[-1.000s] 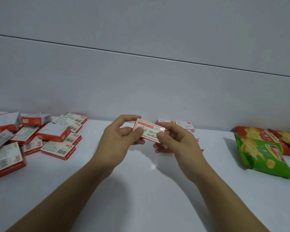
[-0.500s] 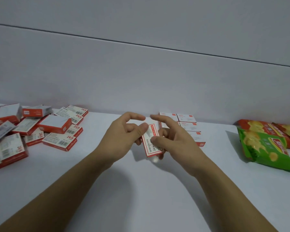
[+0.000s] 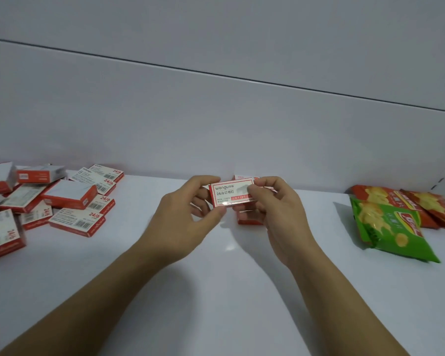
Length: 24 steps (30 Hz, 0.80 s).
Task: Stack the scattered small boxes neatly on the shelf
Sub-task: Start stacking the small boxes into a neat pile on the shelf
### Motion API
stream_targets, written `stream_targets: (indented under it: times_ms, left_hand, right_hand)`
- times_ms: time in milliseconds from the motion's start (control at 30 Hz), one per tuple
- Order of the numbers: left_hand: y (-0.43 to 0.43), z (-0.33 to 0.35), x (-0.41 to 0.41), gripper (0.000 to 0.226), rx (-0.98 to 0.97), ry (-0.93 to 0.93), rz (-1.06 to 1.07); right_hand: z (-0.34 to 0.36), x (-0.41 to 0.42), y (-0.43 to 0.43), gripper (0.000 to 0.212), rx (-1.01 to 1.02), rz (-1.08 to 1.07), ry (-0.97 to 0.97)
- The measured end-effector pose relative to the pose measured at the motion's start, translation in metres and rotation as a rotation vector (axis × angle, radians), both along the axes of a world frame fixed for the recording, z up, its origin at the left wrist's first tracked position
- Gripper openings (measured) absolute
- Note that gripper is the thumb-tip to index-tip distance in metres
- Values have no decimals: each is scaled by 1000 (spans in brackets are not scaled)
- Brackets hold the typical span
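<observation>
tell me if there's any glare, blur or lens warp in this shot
Head view: a soft glare patch sits on the white shelf below the held box; same head view, the wall seam looks slightly bowed, a wide-angle warp; head view again, the held box's print reads clearly, while the scattered boxes at the left edge look softer.

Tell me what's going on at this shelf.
A person is holding one small red-and-white staple box with both hands above the white shelf. The left hand pinches its left end and the right hand its right end. Just behind it, mostly hidden, a few boxes already sit together near the back wall. A scattered pile of the same boxes lies to the left, and snack bags lie to the right.
</observation>
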<state>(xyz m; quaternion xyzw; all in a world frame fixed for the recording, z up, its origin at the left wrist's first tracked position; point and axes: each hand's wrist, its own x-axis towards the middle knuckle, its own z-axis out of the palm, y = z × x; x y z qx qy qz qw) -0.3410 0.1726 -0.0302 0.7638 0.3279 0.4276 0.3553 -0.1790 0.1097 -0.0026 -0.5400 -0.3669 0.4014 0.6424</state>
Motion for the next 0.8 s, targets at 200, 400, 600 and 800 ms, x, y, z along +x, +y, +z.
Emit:
stream_targets:
  times_ms: [200, 400, 600, 800]
  left_hand:
    - [8, -3, -5, 48, 47, 99, 30]
    - [16, -3, -10, 54, 234, 237, 117]
    - [31, -7, -9, 49, 272, 400, 140]
    - [62, 0, -4, 33, 288, 621, 237]
  right_hand:
    - [-3, -3, 1, 21, 31, 38, -92]
    - [-10, -6, 5, 29, 24, 72, -85]
    - [-19, -9, 14, 48, -36, 133, -270]
    - [4, 10, 37, 33, -39, -108, -617]
